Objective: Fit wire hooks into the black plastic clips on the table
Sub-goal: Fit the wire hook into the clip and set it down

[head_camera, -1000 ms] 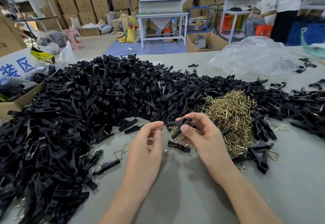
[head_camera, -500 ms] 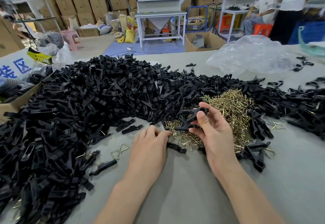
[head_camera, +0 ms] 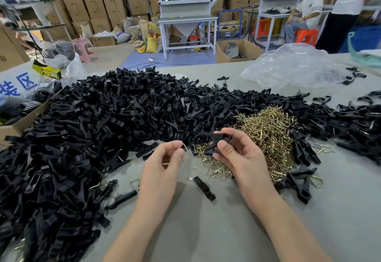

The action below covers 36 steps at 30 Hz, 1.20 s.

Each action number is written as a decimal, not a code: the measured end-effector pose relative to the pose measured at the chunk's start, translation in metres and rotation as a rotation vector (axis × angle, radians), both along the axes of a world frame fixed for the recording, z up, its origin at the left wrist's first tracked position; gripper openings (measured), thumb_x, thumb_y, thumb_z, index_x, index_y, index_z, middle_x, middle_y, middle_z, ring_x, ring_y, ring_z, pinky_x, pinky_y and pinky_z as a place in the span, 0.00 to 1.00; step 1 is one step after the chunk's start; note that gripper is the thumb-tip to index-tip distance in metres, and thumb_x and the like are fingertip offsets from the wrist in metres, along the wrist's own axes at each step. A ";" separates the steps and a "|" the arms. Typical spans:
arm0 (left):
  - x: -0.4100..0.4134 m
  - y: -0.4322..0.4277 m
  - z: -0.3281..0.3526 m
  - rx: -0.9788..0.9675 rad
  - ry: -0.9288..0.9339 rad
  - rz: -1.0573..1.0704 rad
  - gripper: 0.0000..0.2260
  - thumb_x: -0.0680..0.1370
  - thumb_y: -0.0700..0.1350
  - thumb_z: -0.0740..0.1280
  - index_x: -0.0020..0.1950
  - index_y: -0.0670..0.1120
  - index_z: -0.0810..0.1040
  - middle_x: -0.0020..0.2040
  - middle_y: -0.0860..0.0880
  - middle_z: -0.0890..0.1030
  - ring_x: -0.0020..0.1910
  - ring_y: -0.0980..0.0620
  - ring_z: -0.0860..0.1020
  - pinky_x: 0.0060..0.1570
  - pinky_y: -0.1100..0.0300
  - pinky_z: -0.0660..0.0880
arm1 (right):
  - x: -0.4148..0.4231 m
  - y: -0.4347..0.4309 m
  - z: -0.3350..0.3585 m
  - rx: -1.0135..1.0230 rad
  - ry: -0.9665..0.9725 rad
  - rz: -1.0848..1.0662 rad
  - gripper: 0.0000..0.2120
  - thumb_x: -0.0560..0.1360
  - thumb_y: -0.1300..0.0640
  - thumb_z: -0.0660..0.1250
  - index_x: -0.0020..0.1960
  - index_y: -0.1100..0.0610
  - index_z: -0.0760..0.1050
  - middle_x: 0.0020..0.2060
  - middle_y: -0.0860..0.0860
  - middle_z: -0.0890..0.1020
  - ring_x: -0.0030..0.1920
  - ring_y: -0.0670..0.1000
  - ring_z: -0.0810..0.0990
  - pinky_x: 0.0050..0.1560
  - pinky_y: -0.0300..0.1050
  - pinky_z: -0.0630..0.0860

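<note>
On the table (head_camera: 206, 237), clips (head_camera: 99, 130) pile from eight round to two o'clock; hooks (head_camera: 270, 130) heap at one o'clock, just before them; a bag (head_camera: 294, 68) lies farther behind; a box (head_camera: 16, 128) sits at ten o'clock, beside the clips.

Cardboard boxes (head_camera: 86, 4) stand stacked behind a pink stool (head_camera: 84, 50).

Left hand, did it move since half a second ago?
Yes. The left hand rose off the table, away from the loose black clip, and now pinches a wire hook.
</note>
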State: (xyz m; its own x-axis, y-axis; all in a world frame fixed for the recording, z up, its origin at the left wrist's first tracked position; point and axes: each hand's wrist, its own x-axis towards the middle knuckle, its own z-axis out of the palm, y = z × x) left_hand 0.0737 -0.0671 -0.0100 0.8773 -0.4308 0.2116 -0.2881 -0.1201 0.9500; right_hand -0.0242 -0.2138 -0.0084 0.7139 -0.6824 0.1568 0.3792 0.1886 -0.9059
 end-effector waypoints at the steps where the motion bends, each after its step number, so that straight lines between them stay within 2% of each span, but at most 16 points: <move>1: -0.001 0.000 0.002 -0.061 0.067 0.004 0.04 0.80 0.48 0.69 0.51 0.56 0.83 0.41 0.61 0.83 0.39 0.64 0.78 0.41 0.73 0.72 | 0.000 0.002 -0.001 -0.025 0.009 0.021 0.13 0.68 0.58 0.73 0.53 0.52 0.83 0.52 0.50 0.86 0.50 0.50 0.85 0.48 0.39 0.81; 4: -0.005 -0.002 0.005 -0.190 0.280 -0.023 0.05 0.80 0.46 0.69 0.52 0.50 0.85 0.41 0.54 0.85 0.41 0.60 0.80 0.44 0.65 0.75 | 0.000 0.007 -0.002 -0.132 0.067 0.058 0.12 0.69 0.58 0.76 0.52 0.50 0.83 0.55 0.48 0.86 0.54 0.50 0.84 0.53 0.41 0.81; 6: -0.007 -0.004 0.006 -0.234 0.385 -0.037 0.06 0.79 0.46 0.69 0.52 0.47 0.84 0.42 0.52 0.85 0.40 0.58 0.80 0.45 0.60 0.74 | 0.001 0.009 -0.003 -0.182 0.100 0.093 0.13 0.71 0.61 0.76 0.51 0.48 0.82 0.55 0.47 0.86 0.56 0.49 0.83 0.57 0.42 0.80; 10: -0.010 -0.007 0.007 -0.266 0.490 -0.045 0.05 0.79 0.46 0.69 0.49 0.46 0.84 0.43 0.50 0.85 0.40 0.57 0.79 0.44 0.58 0.73 | 0.002 0.014 -0.004 -0.217 0.110 0.144 0.15 0.73 0.66 0.75 0.51 0.47 0.83 0.54 0.47 0.86 0.54 0.53 0.84 0.56 0.39 0.79; 14: -0.016 -0.010 0.008 -0.299 0.549 -0.048 0.05 0.79 0.45 0.70 0.45 0.47 0.83 0.40 0.52 0.82 0.37 0.57 0.77 0.41 0.58 0.71 | 0.004 0.018 -0.004 -0.222 0.099 0.163 0.14 0.72 0.68 0.74 0.50 0.50 0.82 0.55 0.47 0.86 0.52 0.48 0.85 0.52 0.36 0.78; 19: -0.020 -0.009 0.009 -0.300 0.544 -0.052 0.11 0.80 0.44 0.68 0.37 0.51 0.83 0.38 0.53 0.82 0.37 0.57 0.77 0.41 0.58 0.72 | 0.005 0.021 -0.007 -0.271 0.094 0.181 0.19 0.72 0.68 0.75 0.45 0.42 0.82 0.54 0.47 0.86 0.53 0.48 0.85 0.54 0.37 0.78; 21: -0.022 -0.009 0.009 -0.273 0.546 -0.057 0.12 0.80 0.45 0.67 0.37 0.52 0.82 0.39 0.51 0.82 0.37 0.56 0.78 0.40 0.57 0.72 | 0.005 0.021 -0.008 -0.304 0.104 0.173 0.16 0.71 0.65 0.76 0.47 0.43 0.81 0.53 0.46 0.86 0.54 0.47 0.85 0.55 0.36 0.78; 23: -0.022 -0.008 0.008 -0.177 0.465 -0.072 0.12 0.82 0.47 0.63 0.39 0.52 0.79 0.40 0.51 0.83 0.37 0.56 0.78 0.42 0.52 0.75 | 0.006 0.022 -0.010 -0.348 0.150 0.150 0.14 0.70 0.61 0.77 0.48 0.44 0.81 0.53 0.44 0.86 0.53 0.45 0.84 0.55 0.39 0.79; 25: -0.023 -0.003 0.007 -0.070 0.356 -0.121 0.10 0.81 0.50 0.60 0.42 0.53 0.76 0.39 0.54 0.82 0.39 0.55 0.78 0.46 0.49 0.76 | 0.007 0.024 -0.013 -0.397 0.188 0.129 0.15 0.69 0.60 0.78 0.48 0.43 0.81 0.53 0.42 0.85 0.53 0.44 0.84 0.57 0.42 0.79; 27: -0.023 0.001 0.008 0.005 0.308 -0.199 0.10 0.77 0.58 0.59 0.43 0.56 0.75 0.37 0.54 0.81 0.39 0.55 0.78 0.46 0.53 0.75 | 0.006 0.027 -0.013 -0.409 0.152 0.139 0.15 0.71 0.64 0.78 0.48 0.45 0.81 0.54 0.42 0.84 0.50 0.44 0.84 0.51 0.36 0.78; 30: -0.020 0.003 0.009 0.061 0.296 -0.282 0.22 0.70 0.71 0.62 0.47 0.54 0.77 0.37 0.50 0.82 0.38 0.54 0.79 0.44 0.55 0.75 | 0.003 0.028 -0.008 -0.454 0.148 0.146 0.13 0.73 0.62 0.77 0.48 0.45 0.81 0.57 0.40 0.83 0.46 0.45 0.85 0.46 0.34 0.78; 33: -0.018 -0.002 0.009 0.025 0.358 -0.337 0.38 0.63 0.76 0.67 0.53 0.43 0.77 0.40 0.46 0.83 0.37 0.51 0.80 0.38 0.55 0.75 | 0.002 0.030 -0.005 -0.460 0.182 0.154 0.12 0.73 0.60 0.77 0.49 0.44 0.81 0.59 0.39 0.82 0.44 0.46 0.84 0.43 0.39 0.80; 36: -0.019 -0.005 0.011 -0.015 0.474 -0.373 0.36 0.64 0.72 0.70 0.53 0.42 0.79 0.43 0.46 0.83 0.36 0.49 0.81 0.35 0.57 0.76 | 0.002 0.033 -0.005 -0.506 0.205 0.155 0.14 0.73 0.62 0.77 0.50 0.44 0.81 0.59 0.37 0.81 0.48 0.48 0.84 0.41 0.36 0.79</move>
